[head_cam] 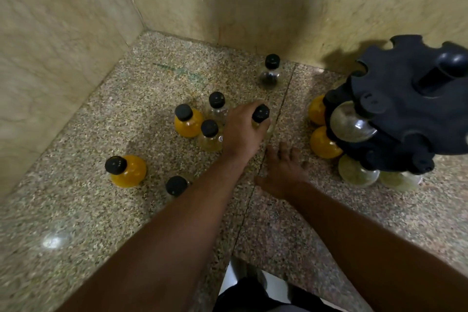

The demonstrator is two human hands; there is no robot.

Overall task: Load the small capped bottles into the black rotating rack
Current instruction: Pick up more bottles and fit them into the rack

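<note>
Seven capped bottles stood loose on the speckled granite counter, all of them left of the black rotating rack, which stood at the counter's right side against the beige stone wall. Farthest from the rack was an orange-filled bottle with a black cap. Nearer the rack came a bottle seen mostly as a black cap, its body too hidden by the left forearm to tell its contents. Closer still stood a cluster of three: a second orange bottle, a pale yellowish bottle in front of it, and a clear bottle behind.

The left hand was wrapped around the body of another small bottle, fingers closed about it so that only the black cap and a sliver of glass showed; whether it had left the counter could not be told. Behind that hand, nearer the wall, a dark-filled bottle stood alone.

The right hand lay flat on the counter between the left hand and the rack, fingers spread and loose, holding nothing.

Several bottles already sat in the rack's notches: two orange ones on its left edge, a greyish-green one in the upper tier, and two pale ones at the bottom front. A dark knob topped the rack.
</note>
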